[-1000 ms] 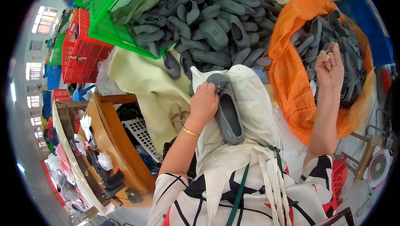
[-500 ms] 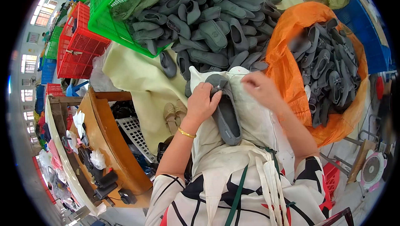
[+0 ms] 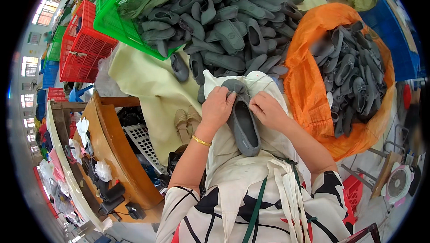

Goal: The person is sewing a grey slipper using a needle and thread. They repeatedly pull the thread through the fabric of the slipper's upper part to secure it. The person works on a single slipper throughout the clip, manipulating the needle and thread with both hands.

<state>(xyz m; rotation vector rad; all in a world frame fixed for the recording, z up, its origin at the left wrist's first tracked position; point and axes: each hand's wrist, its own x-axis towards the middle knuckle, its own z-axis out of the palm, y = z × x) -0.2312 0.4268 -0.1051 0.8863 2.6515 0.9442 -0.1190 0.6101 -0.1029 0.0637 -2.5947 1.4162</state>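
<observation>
A dark grey slip-on shoe (image 3: 245, 132) lies on my lap over a pale cloth, its toe pointing away from me and its heel toward me. My left hand (image 3: 219, 105) grips the shoe near its toe and vamp, thumb pressed on the upper. Closed in a pinch, my right hand (image 3: 268, 110) is at the right edge of the shoe's opening. Whatever its fingertips hold is too small to make out. Beyond my knees rises a large heap of similar grey shoes (image 3: 228, 35).
An orange sack (image 3: 301, 70) full of grey shoes stands at the right. A green crate (image 3: 117, 23) is tipped toward the heap, with red crates (image 3: 87, 41) farther left. Beige shoes (image 3: 182, 124) lie on yellow sheeting. A wooden desk (image 3: 121, 153) stands left; a fan (image 3: 398, 181) sits right.
My right hand has come down and inward from the right, to the shoe's opening. The left hand keeps its grip, and the shoe stays in place on my lap.
</observation>
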